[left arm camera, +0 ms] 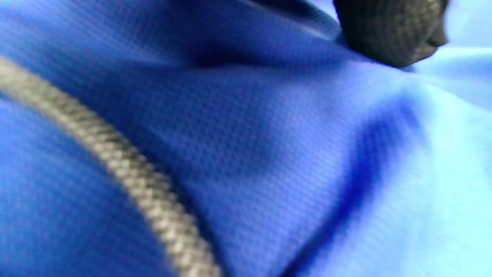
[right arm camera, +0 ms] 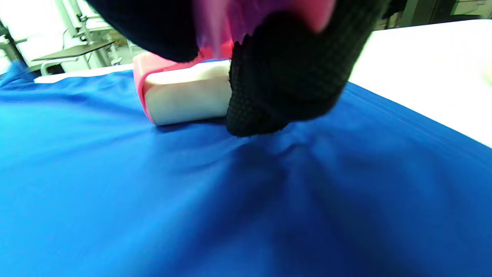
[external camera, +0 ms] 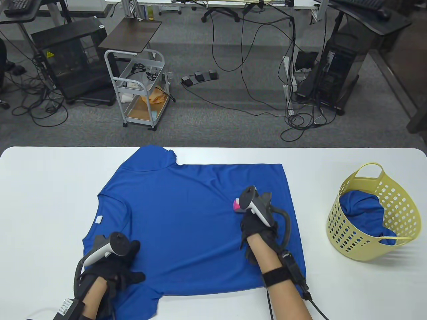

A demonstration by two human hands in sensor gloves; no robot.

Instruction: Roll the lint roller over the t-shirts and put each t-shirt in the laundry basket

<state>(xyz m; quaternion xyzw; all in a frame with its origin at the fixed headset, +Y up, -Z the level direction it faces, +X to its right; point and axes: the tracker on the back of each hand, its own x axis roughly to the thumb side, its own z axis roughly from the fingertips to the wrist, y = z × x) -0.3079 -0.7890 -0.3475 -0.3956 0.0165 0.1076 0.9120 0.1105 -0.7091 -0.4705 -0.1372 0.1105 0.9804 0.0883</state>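
A blue t-shirt (external camera: 186,226) lies spread flat on the white table (external camera: 40,200). My right hand (external camera: 258,230) grips a pink lint roller (external camera: 236,205) whose white roll (right arm camera: 184,96) rests on the shirt's right part. Only a sliver of pink shows past the tracker in the table view. My left hand (external camera: 123,266) lies flat on the shirt's near left corner, fingers spread, holding the cloth down. In the left wrist view only blue fabric (left arm camera: 269,154), a braided cable and one gloved fingertip (left arm camera: 388,30) show. A yellow laundry basket (external camera: 370,233) at the right holds another blue t-shirt (external camera: 362,208).
The basket stands on the table's right side, apart from the spread shirt. Bare white table lies left of the shirt and along the near edge. Cables trail from both wrists toward the near edge. Beyond the table are office carts, computers and floor cables.
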